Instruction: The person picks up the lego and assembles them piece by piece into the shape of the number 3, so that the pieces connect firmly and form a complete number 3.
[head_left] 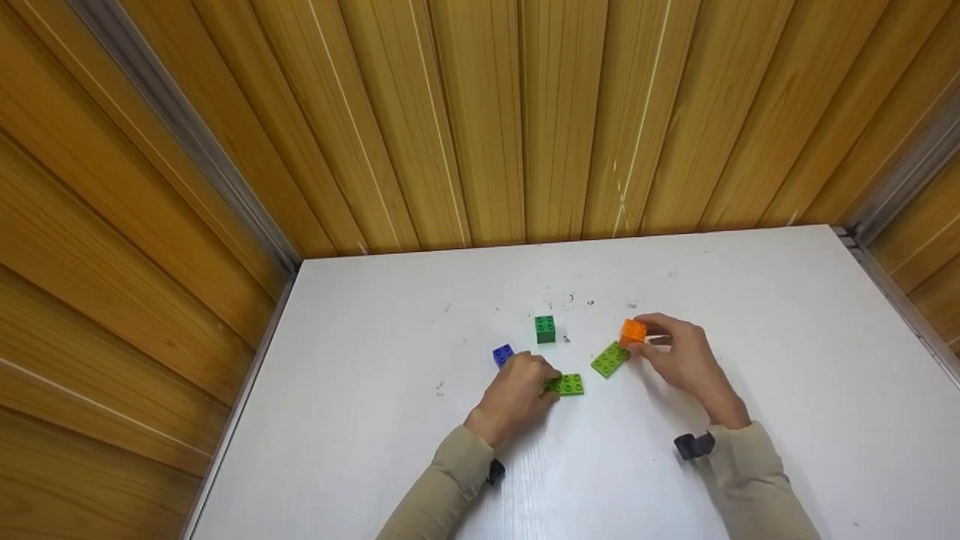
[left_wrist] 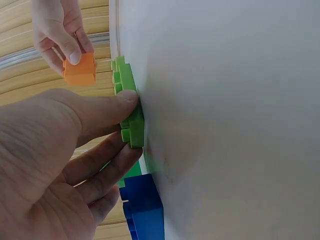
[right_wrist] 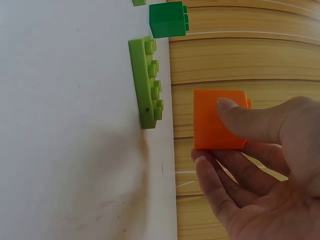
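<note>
My right hand (head_left: 681,358) holds an orange toy brick (right_wrist: 220,120) between thumb and fingers, raised above the table. Just below and to its left lies a flat light green brick (right_wrist: 145,82), studs up. My left hand (head_left: 517,394) pinches a second flat light green brick (left_wrist: 134,125) by its near end, low over the tabletop; whether it touches the table I cannot tell. Beside the left fingers sits a blue brick (left_wrist: 144,207), partly covered by the hand in the head view. Farther back a dark green brick (head_left: 545,329) stands upright.
All the bricks are on or above a white table (head_left: 360,420). Wood-patterned panels (head_left: 480,127) rise behind it and at both sides. Small dark marks dot the tabletop near the dark green brick. A black strap device (head_left: 694,445) is on the right wrist.
</note>
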